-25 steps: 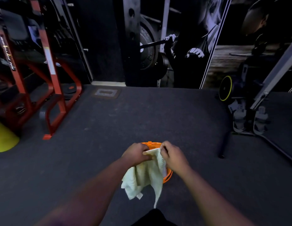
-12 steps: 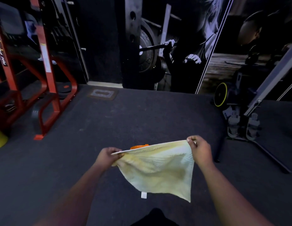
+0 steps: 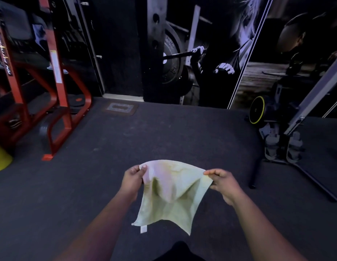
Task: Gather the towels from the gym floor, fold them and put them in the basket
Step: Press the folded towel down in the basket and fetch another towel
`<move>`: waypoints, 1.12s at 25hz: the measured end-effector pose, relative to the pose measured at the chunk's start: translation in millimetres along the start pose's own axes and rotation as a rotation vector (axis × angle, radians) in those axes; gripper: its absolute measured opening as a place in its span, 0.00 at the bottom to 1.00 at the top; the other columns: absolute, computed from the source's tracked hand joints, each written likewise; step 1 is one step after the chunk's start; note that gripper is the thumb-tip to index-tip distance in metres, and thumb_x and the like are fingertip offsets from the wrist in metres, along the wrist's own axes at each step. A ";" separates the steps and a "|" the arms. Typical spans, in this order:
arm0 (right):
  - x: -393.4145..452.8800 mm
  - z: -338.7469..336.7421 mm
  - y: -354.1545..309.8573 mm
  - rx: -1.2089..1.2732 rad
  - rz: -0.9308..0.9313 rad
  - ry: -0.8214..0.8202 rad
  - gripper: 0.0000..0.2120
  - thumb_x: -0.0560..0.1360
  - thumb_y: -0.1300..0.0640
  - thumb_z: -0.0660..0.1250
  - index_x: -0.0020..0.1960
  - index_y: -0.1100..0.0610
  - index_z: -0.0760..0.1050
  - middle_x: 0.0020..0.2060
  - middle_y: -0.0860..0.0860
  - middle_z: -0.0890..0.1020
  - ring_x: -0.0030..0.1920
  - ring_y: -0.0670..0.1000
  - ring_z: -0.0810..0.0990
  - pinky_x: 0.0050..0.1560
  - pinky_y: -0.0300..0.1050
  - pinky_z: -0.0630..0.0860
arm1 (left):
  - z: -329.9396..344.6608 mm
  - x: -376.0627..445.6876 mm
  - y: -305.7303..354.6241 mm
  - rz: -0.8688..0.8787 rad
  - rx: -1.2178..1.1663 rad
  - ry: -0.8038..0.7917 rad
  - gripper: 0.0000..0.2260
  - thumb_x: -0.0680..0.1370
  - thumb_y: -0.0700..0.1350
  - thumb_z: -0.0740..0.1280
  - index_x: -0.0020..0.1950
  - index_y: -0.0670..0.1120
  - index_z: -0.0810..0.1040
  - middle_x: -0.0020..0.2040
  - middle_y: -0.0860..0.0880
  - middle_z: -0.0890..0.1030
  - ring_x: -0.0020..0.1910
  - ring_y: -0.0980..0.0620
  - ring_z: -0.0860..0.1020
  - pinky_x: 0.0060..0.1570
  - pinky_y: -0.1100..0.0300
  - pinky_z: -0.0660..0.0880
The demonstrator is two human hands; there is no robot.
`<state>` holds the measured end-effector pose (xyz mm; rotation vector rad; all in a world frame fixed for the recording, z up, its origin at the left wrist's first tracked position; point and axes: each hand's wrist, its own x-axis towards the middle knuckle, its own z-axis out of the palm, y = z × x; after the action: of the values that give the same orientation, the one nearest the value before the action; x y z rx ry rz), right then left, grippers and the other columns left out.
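Since half a second ago, top edge slackened, basket now hidden. One towel, pinched at upper corners between left grip and right grip.

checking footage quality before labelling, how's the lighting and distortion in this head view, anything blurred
Head view: dim overall, the dark floor and back wall losing detail; the pale towel, held by the left hand and right hand, is the brightest thing; wide-angle bending makes the red rack lean; forearms near the lower edge look soft.
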<state>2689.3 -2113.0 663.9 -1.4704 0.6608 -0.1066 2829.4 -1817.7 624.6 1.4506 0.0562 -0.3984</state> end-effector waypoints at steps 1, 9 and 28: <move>-3.3 8.2 -2.0 0.007 0.008 -0.050 0.11 0.81 0.69 0.60 0.52 0.63 0.82 0.47 0.60 0.85 0.45 0.53 0.83 0.43 0.45 0.83 | 8.7 -2.3 -1.7 0.023 0.024 -0.029 0.11 0.83 0.46 0.67 0.50 0.38 0.81 0.44 0.37 0.85 0.40 0.45 0.81 0.41 0.49 0.79; -0.4 53.9 -6.6 -0.586 -0.535 -0.124 0.15 0.73 0.70 0.71 0.51 0.52 0.86 0.45 0.42 0.86 0.47 0.41 0.84 0.50 0.38 0.78 | 50.1 -25.9 2.6 0.159 0.154 -0.144 0.05 0.80 0.39 0.71 0.51 0.37 0.79 0.43 0.42 0.87 0.41 0.50 0.83 0.42 0.56 0.79; 1.5 80.7 -34.4 -1.053 -0.656 0.110 0.11 0.71 0.39 0.73 0.42 0.46 0.83 0.37 0.41 0.83 0.45 0.43 0.79 0.57 0.48 0.68 | 63.6 -39.3 17.2 0.146 0.071 -0.351 0.09 0.80 0.39 0.71 0.59 0.41 0.84 0.54 0.45 0.87 0.53 0.52 0.84 0.52 0.60 0.79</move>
<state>2739.7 -2047.1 692.3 -2.6829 0.2701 -0.3879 2785.0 -1869.2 660.1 1.4253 -0.3465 -0.5335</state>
